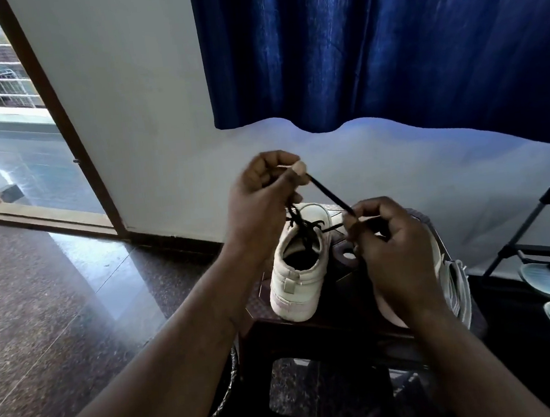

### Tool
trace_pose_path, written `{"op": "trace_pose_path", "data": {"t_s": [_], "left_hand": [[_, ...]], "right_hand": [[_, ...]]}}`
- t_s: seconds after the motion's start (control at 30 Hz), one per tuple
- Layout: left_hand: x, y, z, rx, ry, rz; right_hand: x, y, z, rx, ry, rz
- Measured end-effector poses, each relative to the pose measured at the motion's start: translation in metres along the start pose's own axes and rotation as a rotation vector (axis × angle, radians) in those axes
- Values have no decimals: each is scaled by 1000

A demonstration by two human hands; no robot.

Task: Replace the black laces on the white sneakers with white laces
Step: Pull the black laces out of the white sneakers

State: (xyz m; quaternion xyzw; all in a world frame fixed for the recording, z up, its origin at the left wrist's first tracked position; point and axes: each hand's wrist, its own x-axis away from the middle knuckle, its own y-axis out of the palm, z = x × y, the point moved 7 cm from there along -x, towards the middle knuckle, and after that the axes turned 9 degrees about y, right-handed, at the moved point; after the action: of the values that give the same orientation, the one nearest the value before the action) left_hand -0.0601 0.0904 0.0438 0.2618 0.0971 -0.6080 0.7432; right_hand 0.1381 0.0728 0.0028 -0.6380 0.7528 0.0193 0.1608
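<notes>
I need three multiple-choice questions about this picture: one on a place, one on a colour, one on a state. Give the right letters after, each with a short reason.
1. Where does the white sneaker stand?
A) on the dark stool
B) on a windowsill
C) on a chair

2. What colour is the curtain?
A) red
B) blue
C) green

3. How is the black lace between the left hand and the right hand?
A) hanging slack
B) stretched straight
C) tied in a bow

Answers:
1 A, its sole rests on the stool top.
2 B, the cloth is deep blue.
3 B, each hand pinches it and it runs straight between them.
</notes>
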Motion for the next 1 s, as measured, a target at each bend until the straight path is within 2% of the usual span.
{"op": "trace_pose_path", "data": {"t_s": [0.07,0.13,0.23,0.33,0.4,0.43,0.47,0.57,0.6,0.7,0.8,0.9,1.0], "left_hand": [[-1,-18,-11,-62,-20,130],[-2,-25,-16,-54,-43,182],[-7,-27,-18,142,-82,224],[-9,-25,-23,480,-157,270],[-12,-23,-21,551,-149,240],[-14,-23,-18,475,-109,214],[-15,-25,-14,290,-51,186],[-17,-33,-11,-541,144,120],[-16,-37,-16,-690,131,120],[-13,-50,-30,-814,31,140],[-14,-57,-19,-1015,128,181],[-13,-61,1,-1163,255,273],[-12,-58,6,-1212,296,266]], "right_hand": [[-2,-9,-7,-92,36,32],[-1,-12,-14,-235,89,29],[-2,-9,-9,-367,166,9],[-7,-7,1,-153,131,64],[-6,-1,3,39,85,64],[-5,1,3,101,60,62],[-3,3,0,127,35,63],[-1,-2,-10,48,10,87],[-2,-7,-13,-16,25,91],[-5,-19,-11,-228,116,131],[-4,-23,-7,-278,150,181],[-2,-25,-9,-187,88,242],[0,-24,-11,63,-35,253]]}}
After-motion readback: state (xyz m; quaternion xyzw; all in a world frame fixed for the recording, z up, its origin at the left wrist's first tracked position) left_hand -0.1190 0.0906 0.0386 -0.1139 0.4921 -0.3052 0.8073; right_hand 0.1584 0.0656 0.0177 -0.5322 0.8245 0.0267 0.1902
